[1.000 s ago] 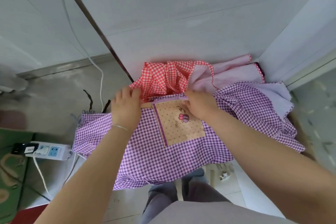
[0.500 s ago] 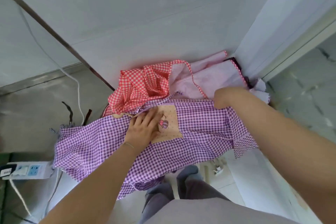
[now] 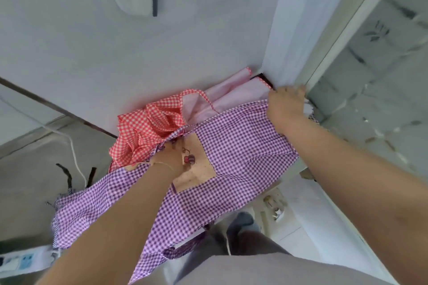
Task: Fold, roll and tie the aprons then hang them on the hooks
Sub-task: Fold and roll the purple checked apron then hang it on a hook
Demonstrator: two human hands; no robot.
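1. Head view: your left hand presses flat, fingers spread, on the purple gingham apron beside its tan pocket. Your right hand pinches the apron's far right edge near the corner of the wall.
2. The purple apron lies spread across the surface, its near edge hanging over toward your legs.
3. A red gingham apron lies crumpled behind it, against the wall and partly under the purple one.
4. A white cable and a power strip sit at the left.
5. Count: two aprons, one pocket, one power strip, two hands.
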